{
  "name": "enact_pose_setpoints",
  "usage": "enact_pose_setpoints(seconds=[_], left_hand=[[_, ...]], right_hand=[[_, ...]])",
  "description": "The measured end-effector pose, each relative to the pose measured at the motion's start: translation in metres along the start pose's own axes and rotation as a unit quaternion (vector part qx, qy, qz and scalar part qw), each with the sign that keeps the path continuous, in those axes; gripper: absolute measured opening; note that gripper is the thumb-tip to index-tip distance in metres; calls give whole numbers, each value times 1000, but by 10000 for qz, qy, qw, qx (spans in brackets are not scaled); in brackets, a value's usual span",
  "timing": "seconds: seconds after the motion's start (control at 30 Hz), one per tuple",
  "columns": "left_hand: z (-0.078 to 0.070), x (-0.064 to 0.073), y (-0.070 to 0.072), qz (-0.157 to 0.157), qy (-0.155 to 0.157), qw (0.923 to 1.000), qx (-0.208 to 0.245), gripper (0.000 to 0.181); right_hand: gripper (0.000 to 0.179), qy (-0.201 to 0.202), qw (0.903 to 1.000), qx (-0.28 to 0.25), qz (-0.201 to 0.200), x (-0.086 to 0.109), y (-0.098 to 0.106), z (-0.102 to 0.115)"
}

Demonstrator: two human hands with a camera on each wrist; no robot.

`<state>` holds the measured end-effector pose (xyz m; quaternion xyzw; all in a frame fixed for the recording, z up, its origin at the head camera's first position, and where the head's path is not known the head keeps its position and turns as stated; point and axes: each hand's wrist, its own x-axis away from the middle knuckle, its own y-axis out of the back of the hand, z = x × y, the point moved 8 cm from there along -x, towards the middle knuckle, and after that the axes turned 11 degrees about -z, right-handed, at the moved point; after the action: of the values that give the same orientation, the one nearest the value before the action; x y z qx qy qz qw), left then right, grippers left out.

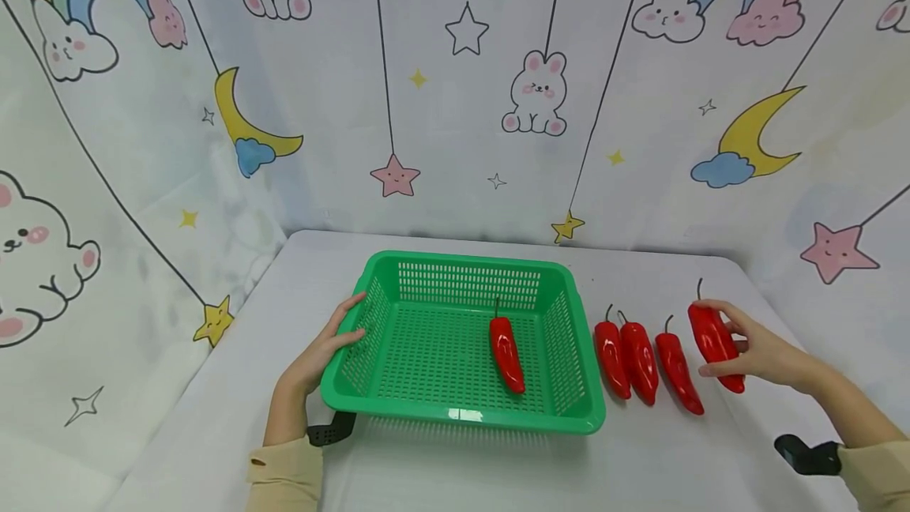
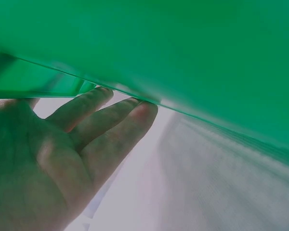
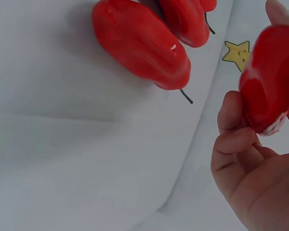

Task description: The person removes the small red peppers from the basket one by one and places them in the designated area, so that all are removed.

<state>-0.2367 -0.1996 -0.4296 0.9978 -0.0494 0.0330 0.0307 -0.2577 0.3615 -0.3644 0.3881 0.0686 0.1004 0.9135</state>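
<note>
On the right side, my right hand point(image 1: 771, 350) holds a glossy red chili pepper point(image 1: 711, 334) between thumb and fingers, its dark stem pointing up. In the right wrist view this pepper point(image 3: 272, 79) shows close up against the fingers. My left hand point(image 1: 320, 350) is at the left side of a green plastic basket point(image 1: 455, 416), thumb over the rim. From the left wrist, extended fingers point(image 2: 118, 127) of that hand reach the basket's underside edge. One red chili pepper point(image 1: 506, 354) lies inside the basket, right of its middle.
Three more red peppers lie in a row on the white table between basket and right hand: one by the basket point(image 1: 613, 358), one beside it point(image 1: 640, 362) and one farther right point(image 1: 678, 374). A patterned cloth point(image 1: 455, 125) hangs behind the table.
</note>
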Motion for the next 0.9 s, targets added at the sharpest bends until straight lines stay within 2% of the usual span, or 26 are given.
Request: enact_pose_setpoints(seconds=[0.4,0.73,0.9], left_hand=[[-1,0,-1,41,-43,10000,10,59],[0,0,0,41,-65,10000,-7,59],[-1,0,0,31,-74,10000,-11,59]], right_hand=[[96,-332,9986,-53,419,2,-20,-35],[94,-664,9961,2,584,6,-39,-62],[95,-787,9953,71,568,4,-44,-68]])
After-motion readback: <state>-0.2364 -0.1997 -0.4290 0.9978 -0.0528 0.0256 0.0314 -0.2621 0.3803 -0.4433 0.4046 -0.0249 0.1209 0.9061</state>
